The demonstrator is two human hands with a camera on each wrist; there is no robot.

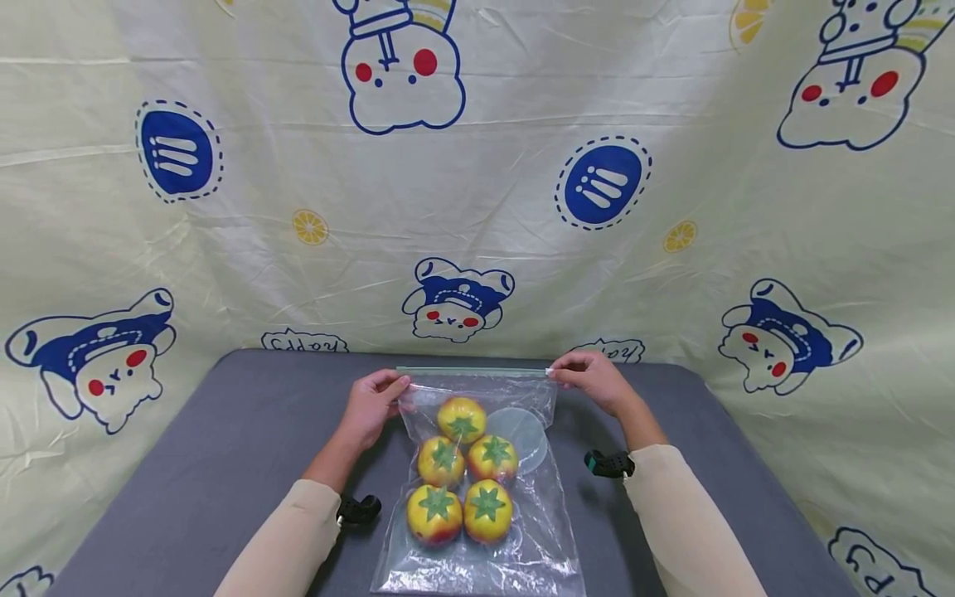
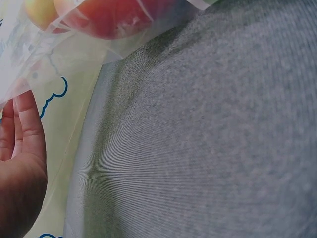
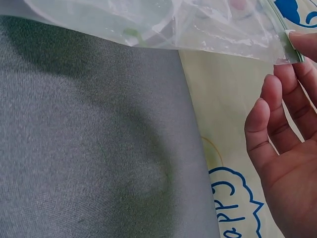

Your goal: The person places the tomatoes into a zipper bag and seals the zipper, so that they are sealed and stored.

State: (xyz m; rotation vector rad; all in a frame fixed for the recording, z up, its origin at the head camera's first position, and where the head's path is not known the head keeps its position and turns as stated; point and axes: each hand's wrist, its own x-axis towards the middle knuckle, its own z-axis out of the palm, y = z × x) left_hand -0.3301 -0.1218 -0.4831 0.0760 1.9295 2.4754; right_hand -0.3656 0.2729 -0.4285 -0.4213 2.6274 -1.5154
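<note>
A clear slider zip bag (image 1: 540,531) lies along the middle of the table in the head view, its zip strip (image 1: 470,371) at the far end. Several yellow-red fruits (image 1: 488,511) with green star-shaped leaf tops show through the plastic. Beside them is a round translucent disc (image 1: 521,439), partly covered by fruit. My left hand (image 1: 370,408) pinches the bag's upper left edge between thumb and fingers. At the strip's right end, my right hand (image 1: 594,380) pinches the small white slider (image 1: 550,372); in the right wrist view its other fingers (image 3: 277,116) are loosely bent below the corner.
The grey table (image 1: 246,464) extends to both sides of the bag. Behind it hangs a pale curtain (image 1: 507,215) with cartoon prints, close past the table's far edge. Dark wrist straps with cameras (image 1: 608,464) sit at both sleeves.
</note>
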